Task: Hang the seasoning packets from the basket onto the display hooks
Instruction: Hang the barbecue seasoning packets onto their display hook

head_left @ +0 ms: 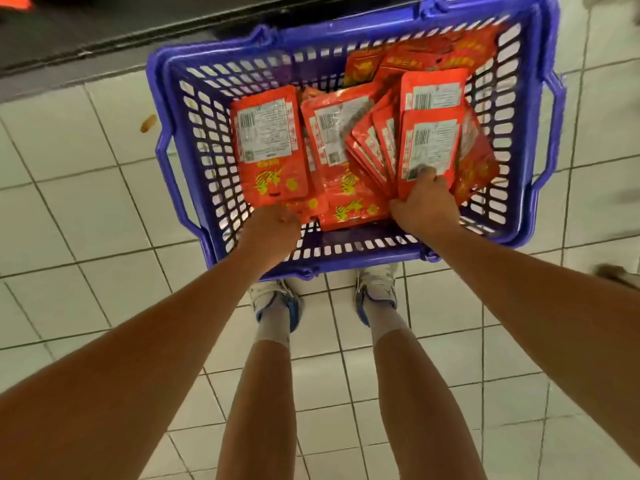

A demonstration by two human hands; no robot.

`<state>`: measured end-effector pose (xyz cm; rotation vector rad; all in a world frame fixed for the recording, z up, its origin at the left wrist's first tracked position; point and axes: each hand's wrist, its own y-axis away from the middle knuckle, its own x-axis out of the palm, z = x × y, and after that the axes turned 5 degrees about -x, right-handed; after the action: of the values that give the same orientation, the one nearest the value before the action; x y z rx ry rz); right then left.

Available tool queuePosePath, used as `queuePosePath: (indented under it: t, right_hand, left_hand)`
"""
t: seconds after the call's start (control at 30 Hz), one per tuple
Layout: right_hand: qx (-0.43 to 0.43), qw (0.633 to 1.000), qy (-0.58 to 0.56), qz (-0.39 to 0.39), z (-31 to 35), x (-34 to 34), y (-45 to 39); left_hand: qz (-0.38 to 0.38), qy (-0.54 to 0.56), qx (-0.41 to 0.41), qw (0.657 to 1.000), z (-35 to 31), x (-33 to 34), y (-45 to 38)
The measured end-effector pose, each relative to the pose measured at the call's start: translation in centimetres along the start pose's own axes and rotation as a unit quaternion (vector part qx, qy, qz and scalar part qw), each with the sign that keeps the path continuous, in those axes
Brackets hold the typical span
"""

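Observation:
A blue plastic basket point(180, 157) stands on the tiled floor in front of my feet, filled with several red seasoning packets point(337, 133) bearing white labels and yellow print. My right hand point(424, 202) grips the lower ends of a fanned stack of packets point(427, 147) at the basket's right side. My left hand point(275, 226) reaches into the near left corner, its curled fingers pinching the bottom edge of a flat-lying packet point(268, 140). No display hooks are in view.
White floor tiles point(86, 220) surround the basket, with a small brown stain point(148, 123) to its left. A dark shelf base point(104, 32) runs along the top. My shoes point(375, 285) stand just behind the basket's near rim.

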<state>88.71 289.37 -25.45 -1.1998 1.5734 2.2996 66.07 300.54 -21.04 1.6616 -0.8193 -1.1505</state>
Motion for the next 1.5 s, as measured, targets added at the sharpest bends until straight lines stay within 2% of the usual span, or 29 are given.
queuePosePath:
  t: [0.07, 0.17, 0.3, 0.37, 0.47, 0.57, 0.67, 0.7, 0.73, 0.83, 0.87, 0.93, 1.03, 1.13, 1.33, 1.4, 1.5]
  right_hand:
    - [-0.044, 0.998, 0.023, -0.026, 0.6, -0.8, 1.6]
    - [-0.128, 0.986, 0.100, -0.043, 1.4, -2.6, 4.4]
    - [-0.199, 0.964, 0.178, 0.009, 2.0, -5.6, 6.5]
    - [-0.236, 0.955, 0.179, 0.014, 2.2, -7.0, 7.0]
    - [-0.284, 0.941, 0.183, 0.033, 2.8, -8.5, 7.4]
    - [-0.323, 0.921, 0.213, 0.056, 3.9, -9.3, 7.6]
    - [-0.386, 0.898, 0.209, 0.032, 4.3, -8.9, 7.8]
    - [-0.387, 0.901, 0.194, 0.017, 4.3, -8.6, 7.7]
    - [-0.371, 0.915, 0.156, 0.002, 4.1, -8.4, 7.4]
    - [-0.261, 0.964, -0.038, -0.043, 2.6, -7.2, 5.1]
    - [-0.217, 0.973, -0.066, -0.051, 1.8, -6.8, 4.0]
    - [-0.155, 0.986, -0.039, -0.044, -0.1, -5.7, 1.6]
    - [-0.135, 0.984, 0.116, 0.016, -3.1, -3.8, -1.1]
    - [-0.165, 0.964, 0.208, 0.032, -4.7, -2.2, -2.8]
    - [-0.170, 0.968, 0.185, 0.021, -4.4, -2.6, -2.2]
    - [-0.209, 0.963, 0.172, -0.004, -4.6, -3.7, -1.0]
    - [-0.277, 0.954, 0.089, -0.068, -4.1, -6.2, 1.2]
  left_hand:
    - [-0.063, -0.088, 0.092, 0.990, -0.8, -0.1, 1.0]
    - [-0.121, -0.178, 0.254, 0.943, -2.6, -0.2, 2.9]
    - [-0.165, -0.289, 0.363, 0.870, -5.9, 0.0, 4.9]
    - [-0.147, -0.313, 0.382, 0.857, -7.3, 0.0, 5.2]
    - [-0.136, -0.325, 0.383, 0.854, -8.1, 0.0, 5.2]
    - [-0.174, -0.328, 0.396, 0.840, -8.4, -0.2, 5.5]
    - [-0.223, -0.349, 0.420, 0.808, -8.2, -0.5, 5.4]
    - [-0.208, -0.356, 0.409, 0.814, -8.0, -0.7, 5.2]
    - [-0.178, -0.347, 0.382, 0.838, -7.7, -0.9, 5.0]
    - [-0.114, -0.232, 0.254, 0.932, -6.4, -1.6, 4.2]
    - [-0.116, -0.174, 0.217, 0.953, -6.0, -1.8, 3.7]
    - [-0.105, -0.046, 0.150, 0.982, -5.2, -2.3, 2.9]
    - [-0.048, 0.120, 0.081, 0.988, -4.4, -3.0, 1.7]
    - [-0.018, 0.204, 0.028, 0.978, -3.9, -2.9, 1.0]
    - [-0.004, 0.229, 0.019, 0.973, -3.9, -3.2, 1.5]
    - [-0.014, 0.222, 0.023, 0.975, -4.2, -3.4, 2.0]
    - [-0.029, 0.219, 0.025, 0.975, -4.5, -3.9, 2.8]
